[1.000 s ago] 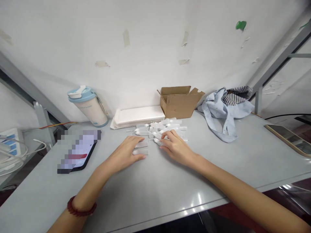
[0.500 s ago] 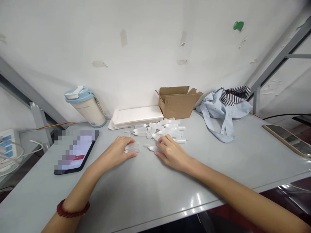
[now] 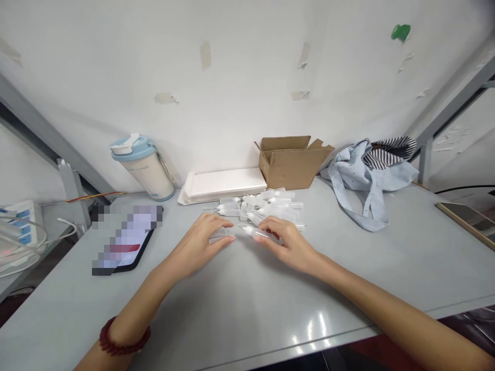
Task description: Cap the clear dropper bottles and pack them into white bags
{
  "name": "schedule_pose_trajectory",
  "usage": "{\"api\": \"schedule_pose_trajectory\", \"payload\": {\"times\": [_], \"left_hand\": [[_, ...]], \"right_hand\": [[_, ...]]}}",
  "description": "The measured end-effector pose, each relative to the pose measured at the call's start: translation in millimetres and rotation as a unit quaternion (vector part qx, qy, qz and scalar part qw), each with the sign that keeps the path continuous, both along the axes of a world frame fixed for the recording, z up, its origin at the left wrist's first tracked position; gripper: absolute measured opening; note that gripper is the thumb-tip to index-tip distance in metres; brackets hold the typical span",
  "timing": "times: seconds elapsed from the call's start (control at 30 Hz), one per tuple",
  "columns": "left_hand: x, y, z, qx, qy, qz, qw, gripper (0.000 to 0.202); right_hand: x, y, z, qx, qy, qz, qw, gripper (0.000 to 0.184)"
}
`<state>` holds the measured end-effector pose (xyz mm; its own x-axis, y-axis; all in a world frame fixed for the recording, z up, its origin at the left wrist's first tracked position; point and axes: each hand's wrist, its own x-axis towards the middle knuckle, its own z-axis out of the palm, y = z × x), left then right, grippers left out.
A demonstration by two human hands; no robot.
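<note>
Small translucent plastic bottles with white caps and thin needle tips lie in a loose pile point(image 3: 270, 206) on the grey table. My left hand point(image 3: 197, 242) is closed around clear plastic pieces point(image 3: 221, 234), which look like bottle bodies; the fingers partly cover them. Facing it, my right hand point(image 3: 292, 242) pinches one needle-tip bottle point(image 3: 257, 233) between thumb and fingers near its rear end. That bottle's tip points left, toward my left hand, and a small gap separates the two hands. Both hands are just in front of the pile.
Behind the pile are a stack of white trays point(image 3: 226, 183) and an open cardboard box point(image 3: 292, 167). A tumbler point(image 3: 149, 172) and a phone point(image 3: 129, 245) stand and lie at left. A light blue cloth bag point(image 3: 359, 180) and another phone point(image 3: 467, 221) are at right.
The view has shifted slightly, moving the scene rightward. More of the bottle in my right hand shows now, with my fingers farther back along it. My left hand keeps its grip.
</note>
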<state>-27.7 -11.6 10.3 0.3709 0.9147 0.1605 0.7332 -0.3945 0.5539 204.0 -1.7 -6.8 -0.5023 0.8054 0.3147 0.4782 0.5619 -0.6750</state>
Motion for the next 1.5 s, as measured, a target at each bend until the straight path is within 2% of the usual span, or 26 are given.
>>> {"api": "schedule_pose_trajectory", "payload": {"times": [0.07, 0.23, 0.57, 0.73, 0.87, 1.13, 1.5], "left_hand": [[2, -2, 4.7, -0.01, -0.013, -0.001, 1.0, 0.026], [8, -5, 14.1, -0.048, -0.033, 0.003, 0.998, 0.023], [16, -8, 12.4, -0.12, -0.082, -0.027, 0.989, 0.033], [15, -7, 12.6, -0.136, -0.157, 0.011, 0.978, 0.029], [18, -6, 14.9, -0.164, -0.212, 0.009, 0.963, 0.029], [24, -8, 18.3, -0.17, -0.217, 0.012, 0.961, 0.031], [26, -13, 20.0, -0.183, -0.237, -0.007, 0.954, 0.027]], "right_hand": [[0, -1, 0.5, -0.001, 0.0, 0.0, 1.0, 0.019], [-1, 2, -0.8, 0.025, 0.003, -0.018, 1.0, 0.019], [0, 5, -8.6, 0.094, 0.016, -0.005, 0.995, 0.016], [1, 3, -2.1, 0.043, 0.013, 0.0, 0.999, 0.02], [0, 0, 3.3, -0.005, 0.025, 0.007, 1.0, 0.027], [0, -2, 4.7, 0.011, 0.081, -0.016, 0.997, 0.029], [2, -1, 7.3, -0.076, 0.122, -0.003, 0.99, 0.027]]}}
